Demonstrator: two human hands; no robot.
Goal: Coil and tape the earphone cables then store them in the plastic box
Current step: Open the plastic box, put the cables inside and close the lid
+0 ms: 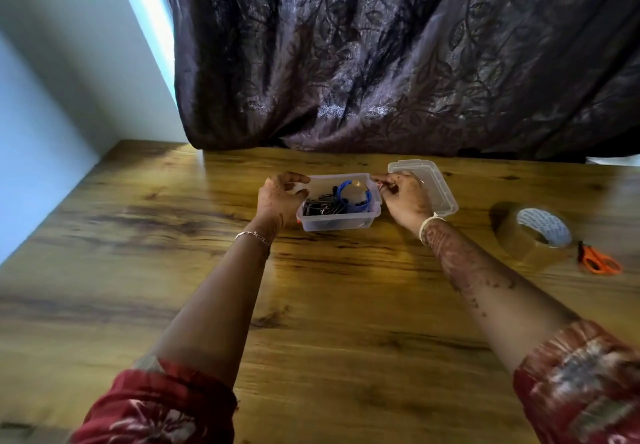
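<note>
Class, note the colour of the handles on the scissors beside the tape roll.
Orange; the scissors show best in the head view.

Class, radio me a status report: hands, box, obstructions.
Left hand, right hand grip plastic box ends. Coiled cables inside; lid off, behind right hand. Tape roll, scissors clear, far right.

Wooden table (pixel 311 305) with plastic box (pixel 336 223), loose lid (pixel 440 194), tape roll (pixel 519 239), orange scissors (pixel 599 261).

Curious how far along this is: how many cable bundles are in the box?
2 visible in the plastic box: a blue coil at right, a black bundle at left. The black one may hide more.
</note>
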